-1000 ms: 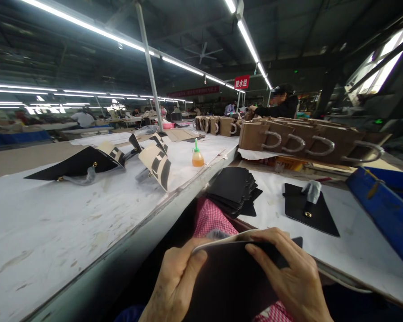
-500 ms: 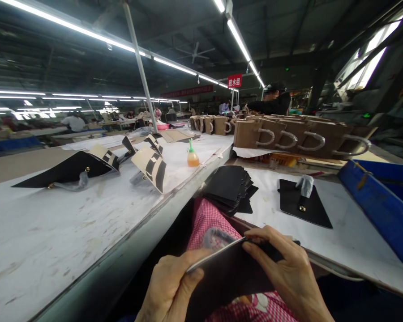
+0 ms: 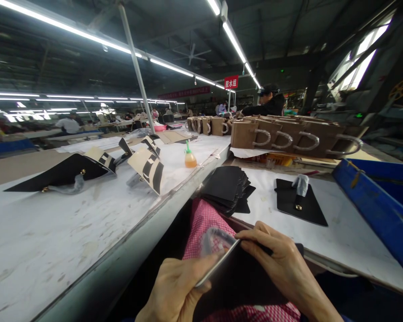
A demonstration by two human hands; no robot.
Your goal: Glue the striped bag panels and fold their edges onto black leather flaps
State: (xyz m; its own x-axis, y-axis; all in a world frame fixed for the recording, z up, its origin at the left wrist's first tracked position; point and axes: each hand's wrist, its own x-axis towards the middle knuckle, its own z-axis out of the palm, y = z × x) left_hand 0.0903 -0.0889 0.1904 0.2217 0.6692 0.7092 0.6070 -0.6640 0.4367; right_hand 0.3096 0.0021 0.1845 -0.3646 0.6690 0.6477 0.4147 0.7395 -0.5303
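Note:
A black bag panel (image 3: pixel 242 277) with a pale edge is held over my lap, tilted toward me. My left hand (image 3: pixel 177 286) is closed on its left end, thumb on the near face. Along the upper edge my right hand (image 3: pixel 275 259) pinches the panel between thumb and fingers. Behind it shows a plastic-wrapped handle loop (image 3: pixel 216 239), partly hidden by the panel. On the right table a stack of black panels (image 3: pixel 225 188) lies closest to my hands. Beside it rests a black panel with a wrapped handle (image 3: pixel 300 201) and a gold-coloured stud.
A long white-covered table (image 3: pixel 70 250) runs along the left, bearing curved black panels (image 3: pixel 60 172), a cream-and-black panel (image 3: pixel 147 167) and a green-capped bottle (image 3: pixel 190 156). Brown bags with wrapped handles (image 3: pixel 278 134) stand in rows behind. A blue bin (image 3: pixel 379 205) borders the right.
My left hand has shifted slightly right and down, and the panel's edge slopes more steeply. My right hand has moved a little left, still pinching. The view has turned slightly.

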